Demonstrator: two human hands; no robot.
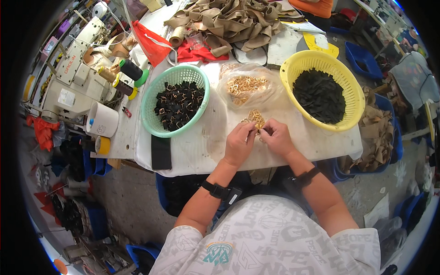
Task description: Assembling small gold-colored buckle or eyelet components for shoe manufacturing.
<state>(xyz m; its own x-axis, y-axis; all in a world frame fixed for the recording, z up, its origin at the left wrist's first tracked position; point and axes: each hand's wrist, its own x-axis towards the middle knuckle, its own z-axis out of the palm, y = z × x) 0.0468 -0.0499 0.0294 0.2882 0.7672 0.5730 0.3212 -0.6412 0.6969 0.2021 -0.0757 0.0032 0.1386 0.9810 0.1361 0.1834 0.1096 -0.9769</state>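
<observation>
My left hand [239, 145] and my right hand [277, 138] meet over the near part of the white table [192, 156], fingertips pinched close together. What they hold between them is too small and covered to make out. Just beyond the fingertips lies a small pile of gold metal rings [255, 118]. Farther back, a clear plastic bag [223, 94] holds many more gold rings. To the left, a mint-green basket [147, 103] contains black strap pieces with gold rings on them. A yellow basket [354, 98] on the right is filled with plain black strips [319, 96].
A dark phone [161, 153] lies by the table's front edge. At the left stand a sewing machine [78, 82], thread spools [131, 69] and a white cup [101, 120]. Brown strips [229, 20] heap at the back. Blue bins [363, 59] stand on the floor to the right.
</observation>
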